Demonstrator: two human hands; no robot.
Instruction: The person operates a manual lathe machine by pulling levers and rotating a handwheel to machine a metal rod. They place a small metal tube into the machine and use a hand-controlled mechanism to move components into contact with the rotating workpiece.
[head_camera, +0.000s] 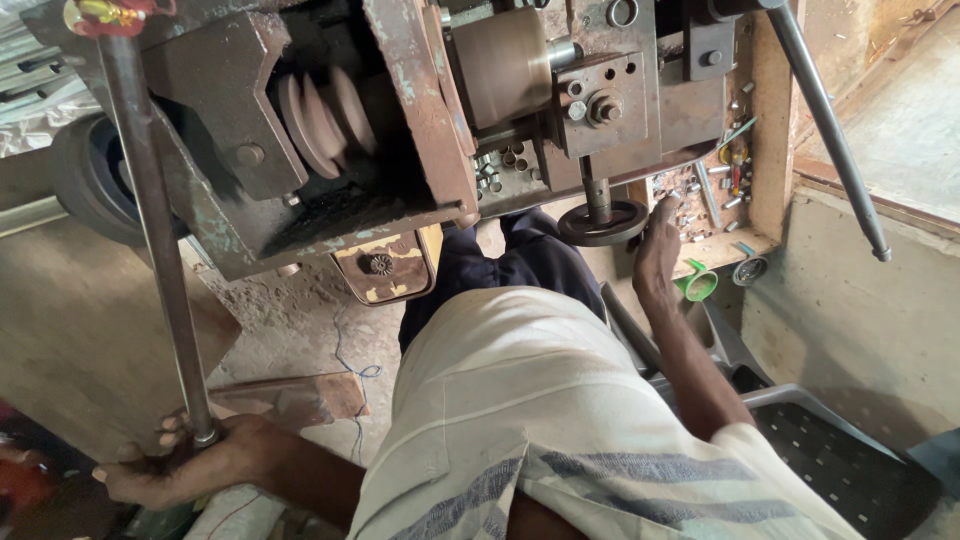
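Observation:
My left hand (190, 462) is at the lower left, closed around the bottom end of a long grey steel lever rod (150, 200) that rises to the top of an old metal machine (400, 110). My right hand (657, 248) reaches forward on the right, its fingers curled against the right rim of a small black handwheel (603, 222) on a short shaft under the machine's tool block (598, 100). My light striped shirt (520, 420) fills the lower middle.
A second long lever rod (830, 130) slants down at the right. Loose bolts and small tools lie on a wooden shelf (715, 185), with a green cup (700, 285) below. A grey plastic chair (830, 450), a stepped pulley (320, 120), a tyre (85, 180) and a wooden block (290, 395) surround me.

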